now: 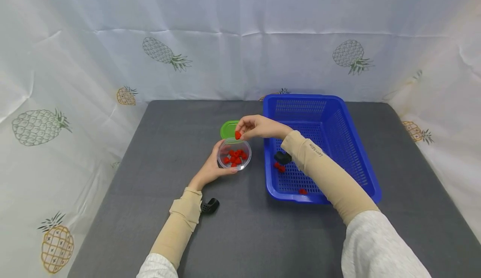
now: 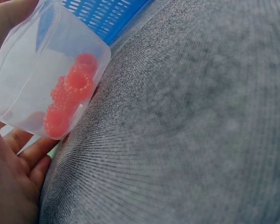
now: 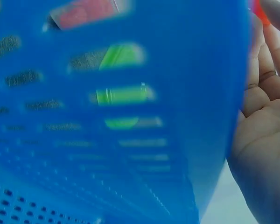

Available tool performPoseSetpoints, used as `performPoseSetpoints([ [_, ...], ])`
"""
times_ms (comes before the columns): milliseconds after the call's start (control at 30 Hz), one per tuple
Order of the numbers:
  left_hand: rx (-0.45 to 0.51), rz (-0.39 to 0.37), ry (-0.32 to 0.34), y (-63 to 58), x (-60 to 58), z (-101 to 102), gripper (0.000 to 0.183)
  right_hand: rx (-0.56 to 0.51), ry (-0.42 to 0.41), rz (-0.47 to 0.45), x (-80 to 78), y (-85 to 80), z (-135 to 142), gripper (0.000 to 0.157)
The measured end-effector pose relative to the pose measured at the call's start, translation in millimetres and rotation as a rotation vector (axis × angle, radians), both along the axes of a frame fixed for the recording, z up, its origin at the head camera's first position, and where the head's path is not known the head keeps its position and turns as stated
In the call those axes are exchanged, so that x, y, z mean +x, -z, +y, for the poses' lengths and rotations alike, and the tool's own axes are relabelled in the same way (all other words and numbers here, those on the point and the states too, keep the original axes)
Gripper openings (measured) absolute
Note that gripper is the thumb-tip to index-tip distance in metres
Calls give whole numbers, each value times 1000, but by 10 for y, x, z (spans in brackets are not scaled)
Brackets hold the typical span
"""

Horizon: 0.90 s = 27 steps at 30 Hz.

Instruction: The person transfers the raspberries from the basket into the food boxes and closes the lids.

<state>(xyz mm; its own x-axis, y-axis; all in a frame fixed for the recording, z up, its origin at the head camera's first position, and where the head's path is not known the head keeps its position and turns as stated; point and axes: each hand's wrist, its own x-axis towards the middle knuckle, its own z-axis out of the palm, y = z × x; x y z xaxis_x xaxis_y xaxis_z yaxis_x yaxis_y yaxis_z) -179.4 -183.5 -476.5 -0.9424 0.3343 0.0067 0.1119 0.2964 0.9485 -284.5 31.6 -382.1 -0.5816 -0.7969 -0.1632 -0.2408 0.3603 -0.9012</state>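
Note:
A clear plastic tub (image 1: 245, 165) with several red raspberries (image 1: 235, 157) in its bottom stands on the grey table. My left hand (image 1: 211, 169) grips the tub's side, thumb toward the near side and fingers behind it. Over the tub's far rim, my right hand (image 1: 262, 127) pinches one raspberry (image 1: 238, 135) between thumb and fingers. In the left wrist view, berries (image 2: 70, 93) show through the tub wall. The blue basket (image 3: 196, 70) hides much of the right wrist view, with part of the right hand (image 3: 268, 121) at its edge.
A green lid (image 1: 227, 129) lies just behind the tub. The blue basket (image 1: 357, 152) stands to the right, under my right forearm, with a few raspberries (image 1: 279, 168) near its left wall and another red piece (image 1: 302, 191) by its near wall. A pineapple-print curtain (image 1: 240, 61) hangs behind the table.

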Motion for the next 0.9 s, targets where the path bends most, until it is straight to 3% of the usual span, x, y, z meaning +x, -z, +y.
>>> performPoseSetpoints([
  [367,7,-29,0,10,-15,-3,97,82,-43,46,27,60,-138,25],
  [900,-41,-57,-27,-39,7,9,99,275,-106,198,98,116,-228,21],
])
